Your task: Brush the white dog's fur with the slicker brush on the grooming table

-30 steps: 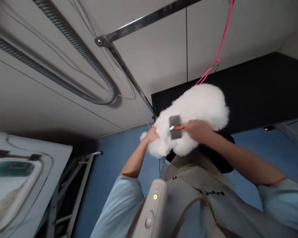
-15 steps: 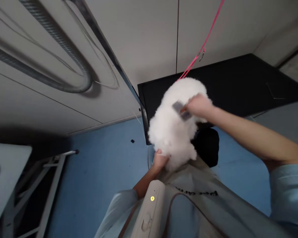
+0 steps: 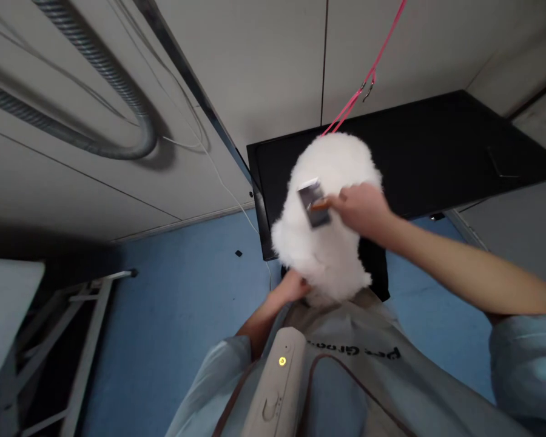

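A grey corrugated hose loops along the pale wall panels at far left, above a white metal folding frame standing on the blue floor. Near the middle, the person's left hand is tucked under the lower edge of a fluffy white small dog; its fingers are buried in the fur, so whether it grips or only supports cannot be told. The dog stands at the near edge of a black grooming table, clipped to a pink leash running up and out of view. The right hand is clenched around the orange handle of a flat grey slicker brush, its head pressed on the dog's back. Below, a cream-coloured handheld device with a lit yellow lamp hangs against the person's grey apron.
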### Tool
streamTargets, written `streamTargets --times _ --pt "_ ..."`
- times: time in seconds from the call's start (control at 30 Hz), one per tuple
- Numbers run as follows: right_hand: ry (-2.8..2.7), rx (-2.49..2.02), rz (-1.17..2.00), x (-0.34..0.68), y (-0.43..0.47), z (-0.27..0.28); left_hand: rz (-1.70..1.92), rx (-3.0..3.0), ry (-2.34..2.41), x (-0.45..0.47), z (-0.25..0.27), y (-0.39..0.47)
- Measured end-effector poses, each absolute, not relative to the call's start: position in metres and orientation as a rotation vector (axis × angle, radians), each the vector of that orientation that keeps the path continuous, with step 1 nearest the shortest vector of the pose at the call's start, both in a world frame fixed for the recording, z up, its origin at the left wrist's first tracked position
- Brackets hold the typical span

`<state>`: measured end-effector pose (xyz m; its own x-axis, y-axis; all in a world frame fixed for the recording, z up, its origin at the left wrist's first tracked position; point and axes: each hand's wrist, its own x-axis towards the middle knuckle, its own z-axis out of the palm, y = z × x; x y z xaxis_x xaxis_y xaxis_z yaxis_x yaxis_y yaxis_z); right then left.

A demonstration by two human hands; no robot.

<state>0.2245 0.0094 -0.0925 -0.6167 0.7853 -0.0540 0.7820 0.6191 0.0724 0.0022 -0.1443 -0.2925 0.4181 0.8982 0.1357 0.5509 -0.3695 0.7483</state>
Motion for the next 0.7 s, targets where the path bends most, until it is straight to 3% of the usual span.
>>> streamTargets --times 0.13,0.2,0.33,0.43,0.57,0.7 --pt "2.569 1.531 -0.492 0.257 -0.064 -0.162 1.068 2.066 1.546 -0.014 -0.227 -0.053" --pt "2.465 1.756 -0.611 0.288 -0.104 -0.187 0.851 2.185 1.64 0.006 -0.205 0.0" --pt "2.263 1.798 -0.646 0.327 -0.165 -0.177 0.255 2.523 1.372 0.074 -0.188 0.068" --pt "2.134 1.853 -0.571 0.301 -0.167 -0.149 -0.03 2.673 1.178 0.107 -0.183 0.081" --pt "2.354 1.877 -0.502 0.267 -0.122 -0.144 -0.195 2.746 1.15 0.113 -0.173 0.083" --pt "2.17 2.156 -0.481 0.34 -0.127 -0.156 -0.265 2.72 1.245 0.115 -0.167 0.089"
